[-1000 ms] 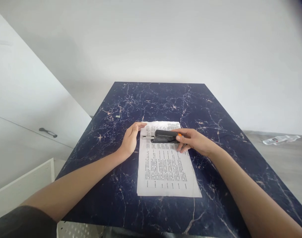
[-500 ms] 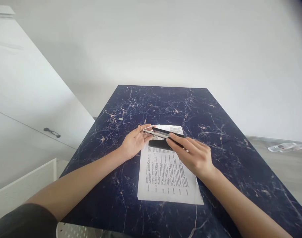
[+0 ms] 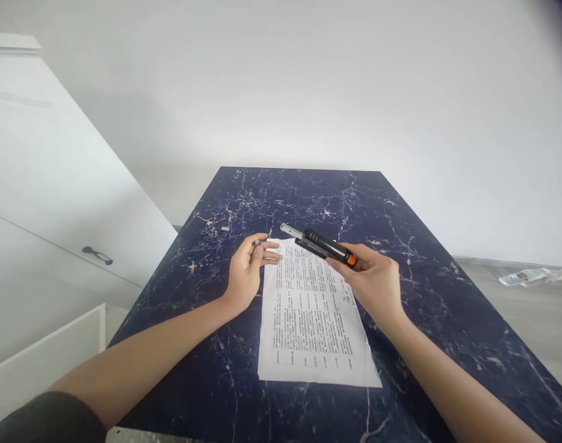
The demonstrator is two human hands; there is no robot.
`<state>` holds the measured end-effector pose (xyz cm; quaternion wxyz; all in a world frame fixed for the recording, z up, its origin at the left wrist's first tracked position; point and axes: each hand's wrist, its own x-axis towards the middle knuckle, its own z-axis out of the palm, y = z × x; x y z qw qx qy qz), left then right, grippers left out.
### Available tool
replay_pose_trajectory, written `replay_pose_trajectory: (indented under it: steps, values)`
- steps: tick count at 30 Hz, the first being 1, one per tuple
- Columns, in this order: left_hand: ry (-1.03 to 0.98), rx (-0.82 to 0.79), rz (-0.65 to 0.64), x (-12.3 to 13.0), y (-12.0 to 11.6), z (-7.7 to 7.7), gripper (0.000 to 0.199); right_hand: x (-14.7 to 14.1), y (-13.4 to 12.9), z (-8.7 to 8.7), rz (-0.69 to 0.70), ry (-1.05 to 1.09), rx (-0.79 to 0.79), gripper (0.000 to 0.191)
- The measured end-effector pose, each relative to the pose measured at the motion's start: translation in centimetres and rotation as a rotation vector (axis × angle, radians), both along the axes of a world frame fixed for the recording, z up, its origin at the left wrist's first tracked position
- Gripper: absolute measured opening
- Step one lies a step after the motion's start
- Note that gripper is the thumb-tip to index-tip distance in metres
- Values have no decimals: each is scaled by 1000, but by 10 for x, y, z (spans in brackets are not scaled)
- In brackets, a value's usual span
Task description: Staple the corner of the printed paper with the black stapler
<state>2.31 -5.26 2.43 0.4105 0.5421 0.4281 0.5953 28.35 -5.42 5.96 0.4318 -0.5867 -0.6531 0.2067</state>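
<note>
My right hand [image 3: 375,277] grips a black stapler [image 3: 329,245] with an orange patch near its back end. It is held in the air over the top part of a printed sheet of paper [image 3: 313,320]. The stapler's metal staple channel [image 3: 292,231] sticks out, pointing left. To its left, apart from it, my left hand [image 3: 248,271] pinches a small grey piece [image 3: 256,243] between thumb and forefinger; it looks like a short strip of staples, mostly hidden. The other fingers reach over the paper's upper left corner.
A dark blue marbled table [image 3: 281,197] carries the paper. Further back on it lies a small pale piece [image 3: 225,228]. A white cabinet [image 3: 77,184] with a dark handle stands at the left. Clear plastic packaging [image 3: 534,276] lies on the floor at the right.
The stapler has turned over in my right hand, its staple channel now raised. My left fingers have come off its tip and drawn slightly left, closing in a pinch.
</note>
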Motion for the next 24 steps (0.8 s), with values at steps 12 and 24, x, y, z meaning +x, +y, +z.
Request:
replay_pose_trajectory:
  steps: [12, 24]
  values:
    - [656, 846, -122, -1, -19, -4, 17, -6, 10, -16, 271, -103, -295, 43]
    - [887, 1032, -136, 2, -23, -2, 10, -29, -20, 8, 901, 91, 341, 18]
